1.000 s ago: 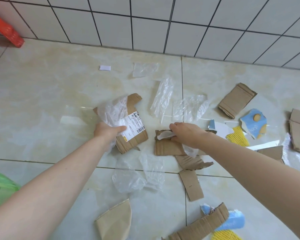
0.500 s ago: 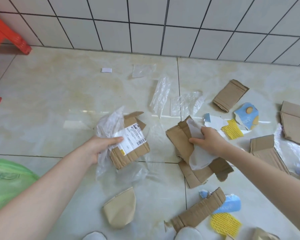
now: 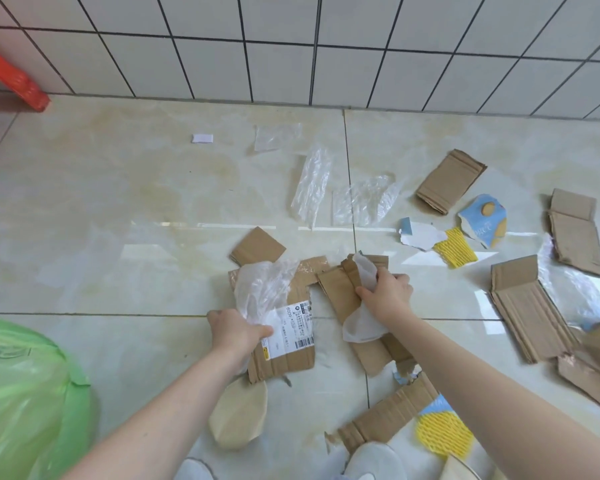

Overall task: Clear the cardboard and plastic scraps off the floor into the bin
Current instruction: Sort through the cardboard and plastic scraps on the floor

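Two bare hands work low over the pale tiled floor (image 3: pixel 118 237), each already holding scraps. The left hand (image 3: pixel 238 332) has its fingers curled round a labelled cardboard piece (image 3: pixel 284 344) together with a crumpled clear plastic sheet (image 3: pixel 262 289), thumb pressed near the white shipping label. Just beside it, the right hand (image 3: pixel 387 294) grips a torn brown cardboard piece (image 3: pixel 340 292) and a white plastic scrap (image 3: pixel 361 327), fingers wrapped tightly round both. More litter lies loose on the tiles: two clear plastic strips (image 3: pixel 312 185) near the grout line, a folded cardboard flap (image 3: pixel 449 180) toward the wall, blue printed carton bits (image 3: pixel 484 216), a yellow foam net (image 3: pixel 454 247), and a long corrugated panel (image 3: pixel 527 306) at far right. Nearer the person sit a beige rounded cardboard piece (image 3: pixel 239 415) and another corrugated strip (image 3: pixel 392 414) beside a second yellow net (image 3: pixel 442 433). At lower left bulges the green bin bag (image 3: pixel 25 400), well apart from both held bundles. A red plastic stool leg (image 3: pixel 11 81) shows at upper left against the white tiled wall (image 3: pixel 291 46).
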Available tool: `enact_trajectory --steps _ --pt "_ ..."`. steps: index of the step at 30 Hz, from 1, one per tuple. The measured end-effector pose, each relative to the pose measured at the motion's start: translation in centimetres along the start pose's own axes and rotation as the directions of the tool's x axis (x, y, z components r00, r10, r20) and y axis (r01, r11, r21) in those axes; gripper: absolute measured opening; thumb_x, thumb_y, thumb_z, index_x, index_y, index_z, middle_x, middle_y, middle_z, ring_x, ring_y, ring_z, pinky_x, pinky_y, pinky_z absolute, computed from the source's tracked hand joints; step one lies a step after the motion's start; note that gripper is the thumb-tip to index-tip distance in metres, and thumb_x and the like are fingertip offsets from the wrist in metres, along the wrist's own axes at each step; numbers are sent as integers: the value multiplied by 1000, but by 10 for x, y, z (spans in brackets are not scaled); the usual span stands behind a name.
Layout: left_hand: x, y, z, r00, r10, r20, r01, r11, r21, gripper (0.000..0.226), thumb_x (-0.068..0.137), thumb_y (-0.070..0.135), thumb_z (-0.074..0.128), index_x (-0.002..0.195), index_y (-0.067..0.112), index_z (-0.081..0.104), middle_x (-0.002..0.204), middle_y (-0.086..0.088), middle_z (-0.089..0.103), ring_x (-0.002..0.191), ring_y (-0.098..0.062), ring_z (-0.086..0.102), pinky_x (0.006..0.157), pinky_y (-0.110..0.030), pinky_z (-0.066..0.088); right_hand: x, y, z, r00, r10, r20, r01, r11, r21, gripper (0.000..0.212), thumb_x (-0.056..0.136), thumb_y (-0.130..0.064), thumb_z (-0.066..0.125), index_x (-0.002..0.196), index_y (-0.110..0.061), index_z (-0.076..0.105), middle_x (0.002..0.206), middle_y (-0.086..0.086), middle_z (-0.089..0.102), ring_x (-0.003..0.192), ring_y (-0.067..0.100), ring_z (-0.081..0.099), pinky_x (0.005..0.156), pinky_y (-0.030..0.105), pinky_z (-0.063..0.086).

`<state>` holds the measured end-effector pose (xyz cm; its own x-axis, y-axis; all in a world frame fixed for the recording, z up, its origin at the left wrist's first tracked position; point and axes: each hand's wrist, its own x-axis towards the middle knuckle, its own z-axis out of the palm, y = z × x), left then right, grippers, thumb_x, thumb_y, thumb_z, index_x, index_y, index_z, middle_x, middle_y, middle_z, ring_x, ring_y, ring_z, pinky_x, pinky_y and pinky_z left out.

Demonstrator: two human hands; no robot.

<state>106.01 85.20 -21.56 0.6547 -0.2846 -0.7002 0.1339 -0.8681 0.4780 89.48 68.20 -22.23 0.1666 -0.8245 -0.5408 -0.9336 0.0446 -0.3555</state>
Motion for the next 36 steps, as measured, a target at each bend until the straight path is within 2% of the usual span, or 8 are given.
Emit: enact_trajectory --steps 5,8,14,18,24,27,33,36 --pt "13 -5 3 1000 2 -7 -2 1000 3 43 69 15 84 100 -5 63 114 -17 59 85 -27 59 75 -29 47 6 0 1 999 3 36 -3 1000 -8 42 88 -34 61 123 -15 47 124 15 45 120 37 41 100 46 38" --pt "12 -3 5 1000 -10 -14 9 1000 -27 33 71 10 82 96 -1 64 98 -14 66 85 -27 61 71 -29 46 5 5 -3 999 -44 29 42 996 80 39 88 -29 62 120 -11 48 119 16 50 101 29 50 87 37 43" --pt "13 -3 -5 998 -45 53 53 986 -158 50 56 14 88 97 3 63 98 -11 70 86 -26 68 81 -38 57 -2 15 -10 998 -69 3 65 960 271 26 87 -25 64 102 -11 48 111 15 53 96 27 53 77 34 41" --pt "7 7 -25 998 14 66 4 963 -270 26 68 -2 82 83 5 62 83 -9 67 69 -18 63 52 -21 51 -7 22 -26 998 -60 -36 69 919 389 31 85 -24 66 109 -8 52 105 9 60 100 27 58 84 39 48" --pt "3 34 -58 986 164 23 -138 893 -428 20 72 -4 77 85 8 67 84 -10 70 73 -22 66 78 -36 54 -18 38 -62 998 7 -68 36 798 602 38 86 -17 67 120 -6 54 99 8 65 92 23 63 76 32 50" --pt "0 46 -61 977 205 59 -160 886 -434 22 72 -4 77 81 13 66 82 -7 71 71 -21 67 75 -34 54 -27 46 -70 998 11 -59 29 774 632 42 87 -13 66 126 -8 51 104 9 64 83 13 61 66 22 47" --pt "-2 61 -28 942 257 217 -149 897 -415 40 71 -8 76 105 10 64 95 -7 72 77 -17 68 64 -26 55 -44 59 -55 996 -86 -29 88 827 556 55 86 -12 68 129 -25 37 128 10 52 110 23 55 94 38 46" --pt "-3 64 -2 936 264 233 -152 899 -410 49 69 -9 77 112 9 61 100 -9 71 78 -14 67 57 -20 54 -48 65 -41 989 -138 -62 149 813 563 78 85 -6 68 144 -31 25 142 -6 35 130 12 36 107 36 36"
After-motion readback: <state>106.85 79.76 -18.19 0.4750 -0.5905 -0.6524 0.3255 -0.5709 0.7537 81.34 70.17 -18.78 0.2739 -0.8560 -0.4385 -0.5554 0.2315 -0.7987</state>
